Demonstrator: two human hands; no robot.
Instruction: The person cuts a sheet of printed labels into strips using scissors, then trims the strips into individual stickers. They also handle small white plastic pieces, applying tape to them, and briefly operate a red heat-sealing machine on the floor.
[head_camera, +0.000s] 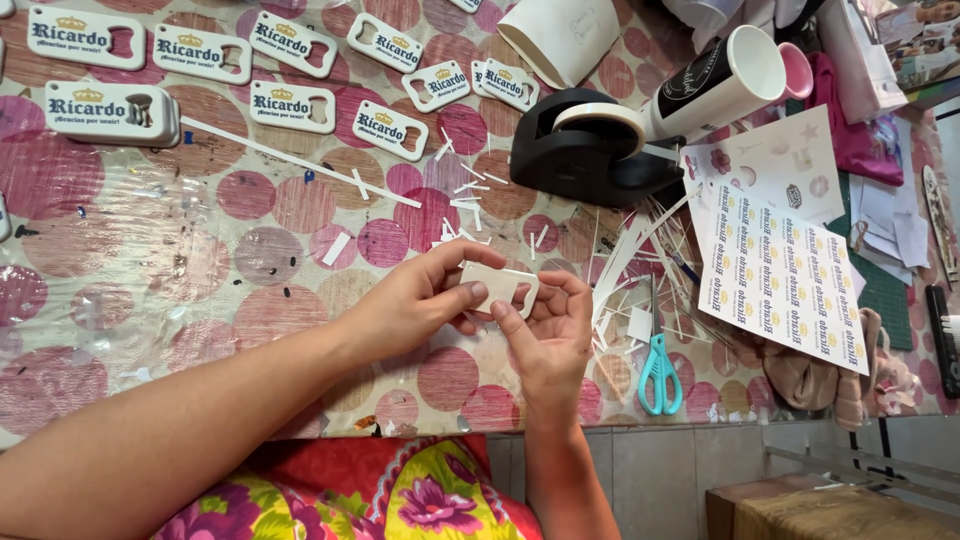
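Both hands (490, 310) pinch one white bottle-opener blank (500, 285).

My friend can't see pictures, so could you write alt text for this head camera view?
Seen from above, a left hand and a right hand together hold a small white bottle opener over a pink-dotted tablecloth. Finished labelled openers lie in rows at the top left, with a black tape dispenser, a sticker sheet and turquoise scissors to the right.

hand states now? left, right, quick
Left hand: closed on the white bottle opener.
Right hand: closed on the same opener's other end.
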